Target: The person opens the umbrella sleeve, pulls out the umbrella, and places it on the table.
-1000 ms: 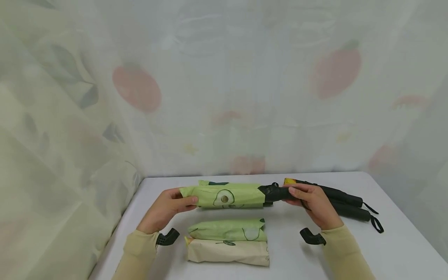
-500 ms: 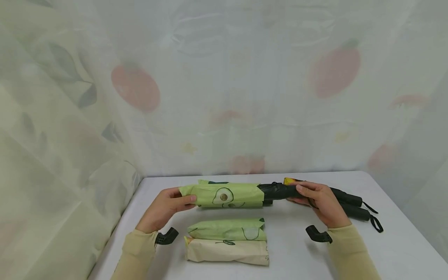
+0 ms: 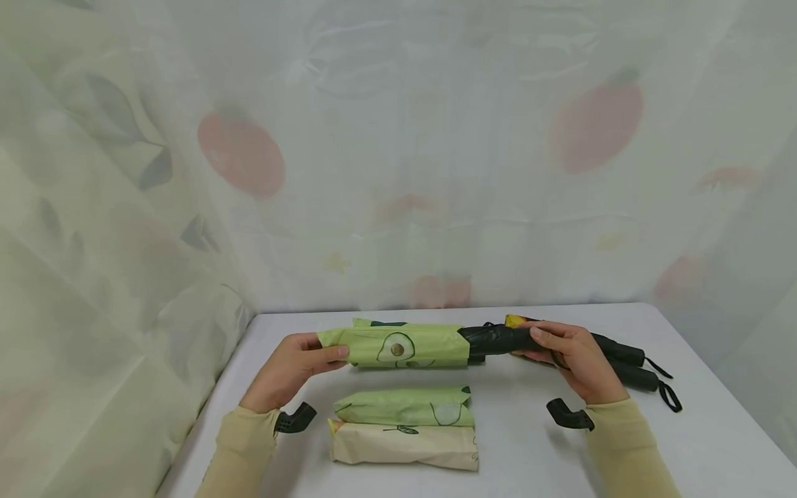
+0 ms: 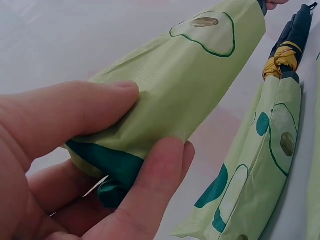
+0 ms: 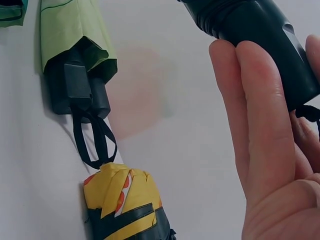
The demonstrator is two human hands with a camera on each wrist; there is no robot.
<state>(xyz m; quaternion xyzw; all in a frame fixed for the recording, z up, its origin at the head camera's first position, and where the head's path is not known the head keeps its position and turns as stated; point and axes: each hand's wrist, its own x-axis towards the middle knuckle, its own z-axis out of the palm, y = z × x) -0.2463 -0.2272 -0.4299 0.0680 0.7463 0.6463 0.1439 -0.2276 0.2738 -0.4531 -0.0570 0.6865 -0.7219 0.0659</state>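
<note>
Over the white bench [image 3: 517, 453], the left hand [image 3: 292, 366] pinches one end of an avocado-print sleeve [image 3: 395, 347] and the right hand [image 3: 573, 360] grips the black umbrella [image 3: 498, 340] protruding from it, between them, so a straight, level line from hand to hand should probably prevent bunching.

Left grip [image 3: 291, 368] and right grip [image 3: 571, 360] pinch, well apart.

Wide head view, wrist close-ups

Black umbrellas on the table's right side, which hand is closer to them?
Right. The right hand partly hides the black umbrellas in the head view; the left hand is well to their left, pinching a green cover.
</note>
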